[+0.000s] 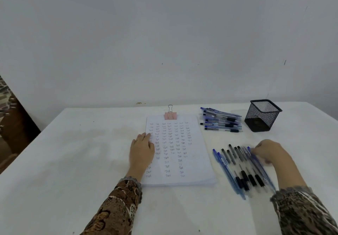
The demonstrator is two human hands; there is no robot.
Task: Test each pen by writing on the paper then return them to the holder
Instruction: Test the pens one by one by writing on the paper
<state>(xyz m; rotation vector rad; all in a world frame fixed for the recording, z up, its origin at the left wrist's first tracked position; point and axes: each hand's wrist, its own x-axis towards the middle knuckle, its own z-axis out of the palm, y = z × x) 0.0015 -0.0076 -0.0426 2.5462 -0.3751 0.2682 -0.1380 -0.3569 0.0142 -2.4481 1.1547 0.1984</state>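
- Dark brown furniture [11,124] showed at the frame edge, far left of the paper, off the worktop [82,152], which was covered in white.
- Left sleeve [117,205], brown patterned, came in from below and left of the paper.
- Left hand [141,147] lay flat, palm down, on the paper's left edge. Its fingers were straight and together with the tips pointing away from the person, and it held nothing.
- Paper [193,161]: a white stack lying flat on the worktop. The top sheet was filled with columns of small handwritten test words, denser toward its far end.
- Binder clip [170,115], pink with wire handles, was clamped on the middle of the paper's far edge.
- Loose pile of pens [221,120], mostly blue with clear barrels, lay just right of the paper's far corner, the pens roughly crosswise to the paper.
- Row of pens [239,170], blue and black, lay side by side just right of the paper's near half, slanting alongside its right edge.
- Holder [261,115], black mesh and square, stood upright to the right of the paper's far end, beyond the pile.
- Right hand [272,152] was at the far ends of the rightmost pens in the row, fingers curled down onto a blue one. Motion blur; could not tell whether it was actually gripped.
- Right sleeve [301,211], patterned, was at the lower right, well right of the paper.
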